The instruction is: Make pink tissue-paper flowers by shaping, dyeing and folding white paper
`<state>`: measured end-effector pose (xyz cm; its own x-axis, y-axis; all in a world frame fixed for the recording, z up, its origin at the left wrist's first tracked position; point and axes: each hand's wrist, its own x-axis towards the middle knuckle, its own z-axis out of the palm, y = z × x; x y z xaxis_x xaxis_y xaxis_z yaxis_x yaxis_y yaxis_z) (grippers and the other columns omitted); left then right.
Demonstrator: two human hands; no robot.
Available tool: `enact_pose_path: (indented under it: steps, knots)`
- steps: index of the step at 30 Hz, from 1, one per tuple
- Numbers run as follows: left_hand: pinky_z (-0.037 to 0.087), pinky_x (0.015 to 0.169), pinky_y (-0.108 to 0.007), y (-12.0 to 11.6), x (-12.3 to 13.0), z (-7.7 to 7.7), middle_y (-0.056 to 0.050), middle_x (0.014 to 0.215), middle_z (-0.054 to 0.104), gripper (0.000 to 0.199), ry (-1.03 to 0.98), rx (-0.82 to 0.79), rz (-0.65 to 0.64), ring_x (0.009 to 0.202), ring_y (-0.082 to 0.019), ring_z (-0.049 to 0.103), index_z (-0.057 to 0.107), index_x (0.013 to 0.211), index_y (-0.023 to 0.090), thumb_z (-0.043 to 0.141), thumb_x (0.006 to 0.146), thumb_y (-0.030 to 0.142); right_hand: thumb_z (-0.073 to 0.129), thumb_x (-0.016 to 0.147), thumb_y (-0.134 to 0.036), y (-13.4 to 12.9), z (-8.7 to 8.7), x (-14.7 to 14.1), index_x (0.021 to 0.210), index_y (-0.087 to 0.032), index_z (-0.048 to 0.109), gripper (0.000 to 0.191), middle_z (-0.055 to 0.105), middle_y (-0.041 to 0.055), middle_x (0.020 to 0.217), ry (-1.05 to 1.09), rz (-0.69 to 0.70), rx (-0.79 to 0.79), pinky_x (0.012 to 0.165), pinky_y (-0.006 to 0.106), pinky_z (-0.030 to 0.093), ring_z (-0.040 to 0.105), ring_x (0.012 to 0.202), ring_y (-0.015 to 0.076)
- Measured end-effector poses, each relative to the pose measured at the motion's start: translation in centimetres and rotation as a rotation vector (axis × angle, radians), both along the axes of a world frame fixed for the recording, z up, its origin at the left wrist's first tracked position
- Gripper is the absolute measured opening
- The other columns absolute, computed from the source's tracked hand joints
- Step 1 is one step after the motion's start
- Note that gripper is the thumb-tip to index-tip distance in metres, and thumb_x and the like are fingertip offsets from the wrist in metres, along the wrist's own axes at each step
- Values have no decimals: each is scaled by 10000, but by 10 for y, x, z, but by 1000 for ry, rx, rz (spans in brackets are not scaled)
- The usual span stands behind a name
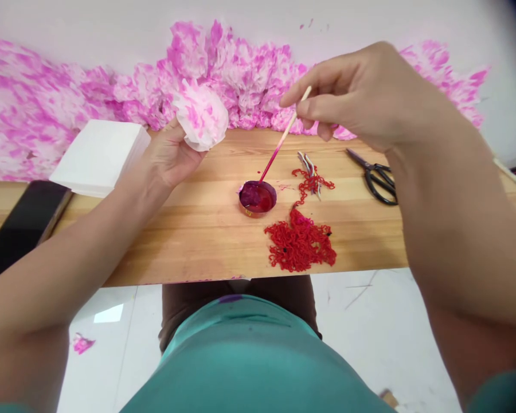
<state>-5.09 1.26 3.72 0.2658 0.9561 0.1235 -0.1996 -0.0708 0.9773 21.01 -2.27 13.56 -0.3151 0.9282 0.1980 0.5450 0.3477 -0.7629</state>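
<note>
My left hand (176,152) holds a white paper flower (202,116) with pink marks, left of centre and above the table. A thin wooden stick (285,133), stained pink along its lower half, is pinched between the fingers of my right hand (339,94). The stick slants down to the left, its tip at the back rim of a small round tin (257,213). Dark red-purple liquid and a purple lump are inside the tin. Tangled red yarn (301,244) lies in front and to the right of it.
Pink-and-white paper flowers (249,74) are piled along the wall. A white paper stack (101,152) and a dark phone (23,221) lie left on the wooden table (198,229). Black scissors (380,180) and twisted wires (309,166) lie right. A pink scrap (82,343) is on the floor.
</note>
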Motion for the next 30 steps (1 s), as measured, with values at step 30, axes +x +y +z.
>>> enact_pose_path:
  steps: [30]
  knots:
    - [501, 995, -278, -18, 39, -1, -37, 1071, 738, 406, -383, -330, 22, 1069, -160, 679, 634, 1182, 198, 697, 794, 98, 364, 966, -601, -53, -51, 42, 1235, -322, 656, 485, 720, 38, 928, -106, 62, 76, 702, 364, 534, 671, 774, 210]
